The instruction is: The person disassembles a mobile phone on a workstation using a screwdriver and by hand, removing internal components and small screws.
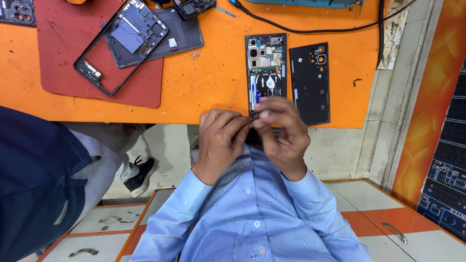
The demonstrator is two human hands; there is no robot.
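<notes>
Pinching both hands, left hand (221, 140) and right hand (281, 131), together over the opened black smartphone (266, 68) on the orange counter (213, 82) (black rear cover (310, 82) already off, internals still exposed; held item too small to tell).

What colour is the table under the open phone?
Bright orange. The table shows best in the head view, with the open phone lying on it.
</notes>
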